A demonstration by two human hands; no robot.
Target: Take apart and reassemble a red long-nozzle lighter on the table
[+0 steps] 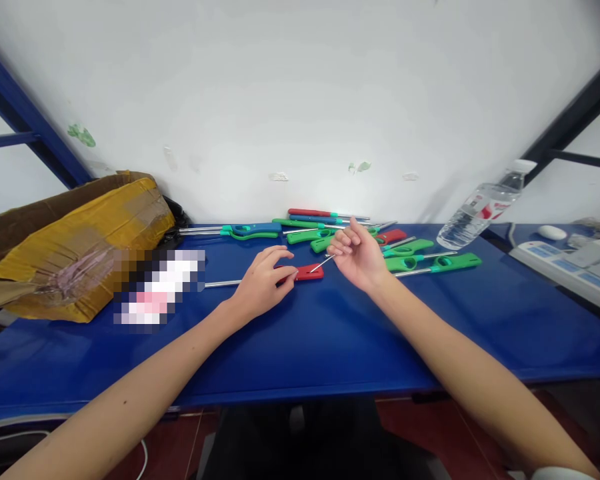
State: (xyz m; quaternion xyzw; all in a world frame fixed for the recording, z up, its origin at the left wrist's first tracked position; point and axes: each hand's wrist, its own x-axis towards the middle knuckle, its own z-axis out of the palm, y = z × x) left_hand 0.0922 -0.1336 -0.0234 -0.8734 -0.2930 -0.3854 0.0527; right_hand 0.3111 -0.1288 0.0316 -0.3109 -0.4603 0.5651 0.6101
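Note:
A red long-nosed gas lighter (311, 273) lies flat on the blue table, its metal tube pointing left. My left hand (263, 283) is over its middle, with thumb and fingers closed on it and hiding part of the handle. Curled fingers of my right hand (359, 259) grip a thin metal rod (323, 265); the end inside the hand is hidden. The rod slants down to the left, and its tip meets the red handle. Beyond the hands lie more lighters, among them a blue and green one (254, 231) and a green one (457, 262).
On the left is a cardboard box (80, 260) wrapped in yellow tape, with a blurred white packet beside it. A water bottle (483, 210) leans at the back right, near a white power strip (575, 267). A white wall rises behind the blue table (300, 360).

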